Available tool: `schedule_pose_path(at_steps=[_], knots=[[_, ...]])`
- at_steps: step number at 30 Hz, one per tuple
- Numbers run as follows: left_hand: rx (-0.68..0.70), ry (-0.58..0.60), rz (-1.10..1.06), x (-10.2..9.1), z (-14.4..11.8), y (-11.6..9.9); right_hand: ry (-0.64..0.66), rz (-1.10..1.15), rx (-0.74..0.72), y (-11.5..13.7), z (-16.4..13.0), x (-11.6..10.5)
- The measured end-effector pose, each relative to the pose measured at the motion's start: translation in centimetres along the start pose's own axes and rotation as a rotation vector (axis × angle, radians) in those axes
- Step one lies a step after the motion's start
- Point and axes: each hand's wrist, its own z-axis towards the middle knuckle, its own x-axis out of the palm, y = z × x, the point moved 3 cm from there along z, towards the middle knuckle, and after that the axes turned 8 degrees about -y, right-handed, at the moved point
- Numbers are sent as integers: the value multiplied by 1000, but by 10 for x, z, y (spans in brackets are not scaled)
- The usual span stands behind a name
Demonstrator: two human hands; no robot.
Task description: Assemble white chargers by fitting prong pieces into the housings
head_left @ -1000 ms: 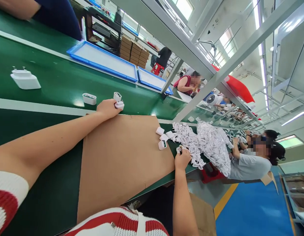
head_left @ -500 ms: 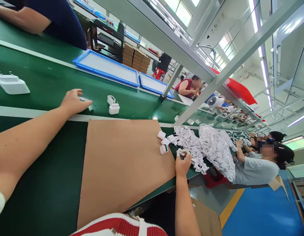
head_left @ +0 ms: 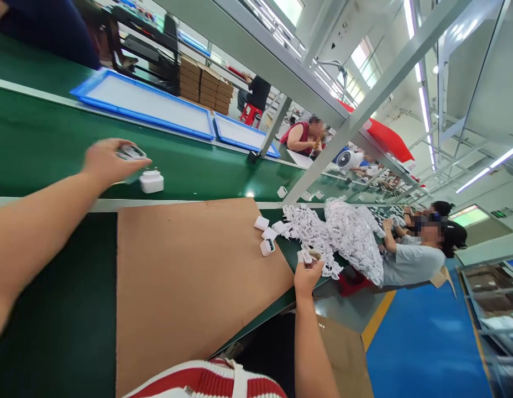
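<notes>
My left hand (head_left: 105, 161), reaching over the green belt, grips a white charger housing (head_left: 132, 152) with a dark inside between thumb and fingers. Just right of my thumb, a white charger (head_left: 152, 181) stands on the belt, prongs up. My right hand (head_left: 308, 276), beyond the cardboard's right edge, pinches a small white plastic part (head_left: 306, 256); its exact kind is unclear. Near that hand, several white housings (head_left: 267, 247) sit on the brown cardboard sheet (head_left: 190, 276). A heap of small white parts (head_left: 310, 235) lies just past them.
A clear bag of white parts (head_left: 351, 237) rests beyond the heap, near a seated co-worker (head_left: 414, 260). Blue-rimmed trays (head_left: 144, 108) line the belt's far side. A slanting metal post (head_left: 318, 177) rises from the bench at the right.
My left hand has taken the open housing from beside the pronged charger and lifted it. The view has swung right; the large charger at far left is out of sight. My right hand keeps its part.
</notes>
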Motion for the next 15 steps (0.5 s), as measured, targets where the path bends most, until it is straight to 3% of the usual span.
schedule_pose_path(at_steps=[2,3,5,7,10,12,15], knots=[[-139,-270,53,-11,-26,-19,42,175,119,12,-8,-2],[-150,-291,56,-11,-42,-32,100,309,199,21,-13,-1],[-63,-152,50,-1,-79,-57,286,470,311,43,-24,4],[31,101,-9,19,-117,-77,471,539,373,67,-37,8],[59,396,-144,54,-160,-89,713,583,425,92,-57,12],[68,444,-176,71,-172,-89,854,617,455,99,-69,13],[217,353,-93,75,-174,-89,970,644,491,101,-80,13]])
